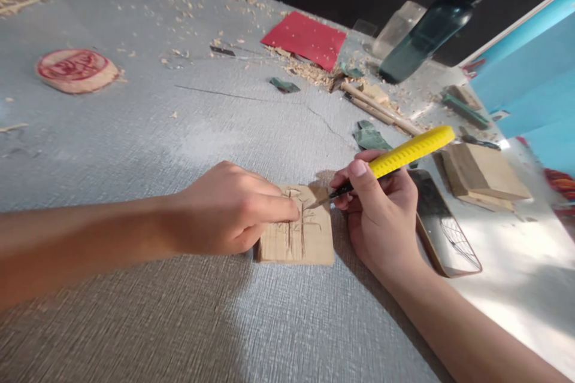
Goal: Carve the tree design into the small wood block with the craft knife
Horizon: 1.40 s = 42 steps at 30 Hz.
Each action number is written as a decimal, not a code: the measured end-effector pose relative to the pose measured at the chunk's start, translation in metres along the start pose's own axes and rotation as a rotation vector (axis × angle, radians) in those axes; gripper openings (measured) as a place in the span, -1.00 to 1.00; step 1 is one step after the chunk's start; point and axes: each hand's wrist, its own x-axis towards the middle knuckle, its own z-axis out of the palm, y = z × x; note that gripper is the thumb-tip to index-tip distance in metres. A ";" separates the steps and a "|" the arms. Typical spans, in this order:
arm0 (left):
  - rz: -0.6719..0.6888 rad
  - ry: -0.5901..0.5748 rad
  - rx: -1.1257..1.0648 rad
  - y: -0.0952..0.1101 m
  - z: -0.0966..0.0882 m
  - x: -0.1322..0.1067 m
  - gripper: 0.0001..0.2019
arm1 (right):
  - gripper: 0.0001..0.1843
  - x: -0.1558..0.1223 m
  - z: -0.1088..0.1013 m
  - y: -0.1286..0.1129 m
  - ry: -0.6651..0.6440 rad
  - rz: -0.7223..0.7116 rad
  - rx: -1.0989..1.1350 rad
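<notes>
A small square wooden block (317,245) lies on the grey textured table, with dark lines carved into its top. My left hand (233,209) is closed on the block's left side, its index finger pressed onto the carved face; its other fingers are partly hidden. In my right hand (381,209) is a yellow snap-off utility knife (413,148), gripped like a pen. The knife's thin blade points left, over the upper right of the carving near my left fingertip. Whether the blade tip touches the wood, I cannot tell.
Right of my right hand lies a smartphone (444,233), with stacked wood blocks (487,170) beyond. Green sandpaper scraps (371,136), wooden sticks (381,109), red paper (308,39) and a dark bottle (426,36) stand farther back. A carved wood disc (76,70) lies left among shavings.
</notes>
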 end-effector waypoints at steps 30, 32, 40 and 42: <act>-0.006 -0.023 0.000 0.000 0.000 0.001 -0.65 | -0.71 0.001 0.002 -0.001 0.000 0.032 -0.029; -0.011 -0.032 0.000 0.000 -0.001 0.000 -0.64 | -0.71 0.000 0.002 -0.001 -0.019 0.039 -0.031; -0.003 -0.028 -0.004 0.000 0.001 0.000 -0.64 | -0.74 0.000 0.004 -0.001 0.087 0.036 -0.099; 0.001 -0.024 -0.004 -0.001 0.001 0.000 -0.64 | -0.75 0.000 0.004 -0.002 0.100 0.039 -0.109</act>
